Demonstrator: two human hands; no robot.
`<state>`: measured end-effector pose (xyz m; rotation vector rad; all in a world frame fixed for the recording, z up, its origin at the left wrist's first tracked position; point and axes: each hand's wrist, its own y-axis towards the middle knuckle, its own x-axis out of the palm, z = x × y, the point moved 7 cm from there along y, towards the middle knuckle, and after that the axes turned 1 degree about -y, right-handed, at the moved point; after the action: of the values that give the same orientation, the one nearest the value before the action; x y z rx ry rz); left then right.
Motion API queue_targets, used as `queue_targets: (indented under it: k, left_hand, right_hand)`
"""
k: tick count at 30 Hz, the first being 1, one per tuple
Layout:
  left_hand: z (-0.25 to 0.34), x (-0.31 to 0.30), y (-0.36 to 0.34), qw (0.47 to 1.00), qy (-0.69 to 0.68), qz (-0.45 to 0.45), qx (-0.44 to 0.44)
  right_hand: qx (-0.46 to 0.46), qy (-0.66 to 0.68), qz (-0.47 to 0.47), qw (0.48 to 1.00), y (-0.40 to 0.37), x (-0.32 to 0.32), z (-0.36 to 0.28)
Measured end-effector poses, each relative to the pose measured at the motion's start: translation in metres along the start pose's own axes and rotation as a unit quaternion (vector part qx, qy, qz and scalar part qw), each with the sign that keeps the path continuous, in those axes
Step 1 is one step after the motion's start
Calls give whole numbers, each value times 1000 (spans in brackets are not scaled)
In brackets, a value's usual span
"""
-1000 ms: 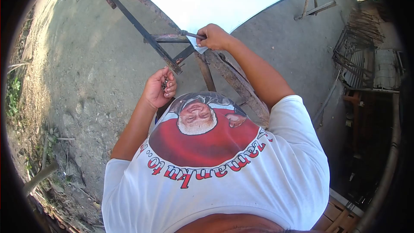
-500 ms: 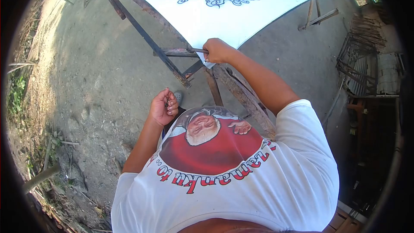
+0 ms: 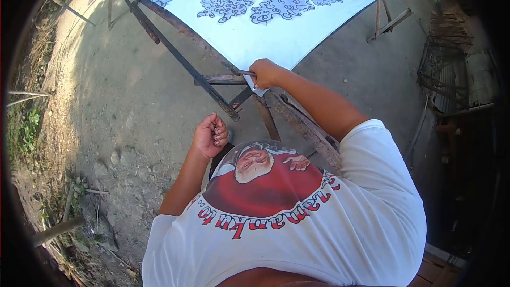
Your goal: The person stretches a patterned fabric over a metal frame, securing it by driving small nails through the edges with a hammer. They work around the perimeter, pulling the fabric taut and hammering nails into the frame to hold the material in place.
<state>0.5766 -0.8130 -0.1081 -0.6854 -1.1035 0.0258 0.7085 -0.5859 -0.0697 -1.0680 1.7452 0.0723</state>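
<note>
A white cloth [image 3: 255,42] with blue, grey and orange patterns is stretched out above the ground, its near corner drawn down to a point. At that corner my right hand [image 3: 265,74] is closed on a thin dark tool [image 3: 243,72] that points left, its fingers against the cloth's edge. My left hand [image 3: 211,134] hangs lower left, away from the cloth, with its fingers curled in; small dark bits seem to show between them, too small to name.
A dark wooden frame [image 3: 183,61] runs along the cloth's left side. Rough wooden beams [image 3: 305,123] stand below the near corner. A wooden support [image 3: 392,24] is at the far right. Metal sheets and scrap [image 3: 451,82] lie farther right, and a pole end [image 3: 58,230] juts in at lower left.
The view has tilted, so the cloth, frame and right hand appear lower and more of the pattern shows. My right hand keeps its place at the corner; my left hand stays curled, slightly to the right.
</note>
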Motion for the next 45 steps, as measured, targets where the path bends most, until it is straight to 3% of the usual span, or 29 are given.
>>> queue_targets:
  k: [5,7,8,11,13,14,16,19,25,26,28,29,31,34,35,39,43,45]
  left_hand:
    - [-12,-8,4,999,-7,5,-33]
    - [-12,-5,7,999,-4,3,-32]
    - [-12,0,8,999,0,0,-33]
    - [-7,19,12,999,15,-31,-29]
    - [-6,21,10,998,16,-43,-35]
    - [-2,20,7,999,20,-43,-26]
    - [-3,4,-1,999,8,-31,-22]
    - [1,-18,-7,1000,-16,-18,6]
    - [-11,-28,-9,999,-19,23,-10]
    - [-14,-24,-10,999,-18,26,-13]
    - [-14,-16,-8,999,-12,49,-4]
    - [-15,-14,-7,999,-12,50,-1]
    - [-14,-3,-8,1000,-22,-12,4]
    - [-13,-1,-3,1000,-3,4,13]
    - [-14,-1,2,998,-12,-57,2]
    - [-11,49,-1,999,24,-35,7]
    - [-14,65,15,992,26,-112,-55]
    - [-14,75,18,982,1,-152,-112]
  right_hand:
    - [3,-43,12,999,-1,5,-3]
    - [-57,-137,128,981,1,4,-7]
    - [-56,-139,133,980,-3,0,-10]
    - [-25,-63,88,994,-21,-8,-10]
    - [-3,120,67,990,-40,-2,-3]
    - [-1,120,57,991,-47,8,2]
    - [-43,67,255,964,-72,4,9]
    - [21,54,246,968,-103,11,16]
    - [5,57,326,944,-125,4,-8]
    - [7,60,325,944,-122,8,-6]
    - [42,-15,205,978,-101,27,4]
    - [39,-14,205,978,-103,25,-1]
    - [88,14,255,963,-114,20,-6]
    - [76,-4,233,969,-108,32,5]
    - [67,-7,247,967,-111,24,0]
    - [-61,113,315,940,-148,13,-55]
    - [-105,126,314,935,-170,19,-105]
    - [-67,129,311,939,-176,26,-115]
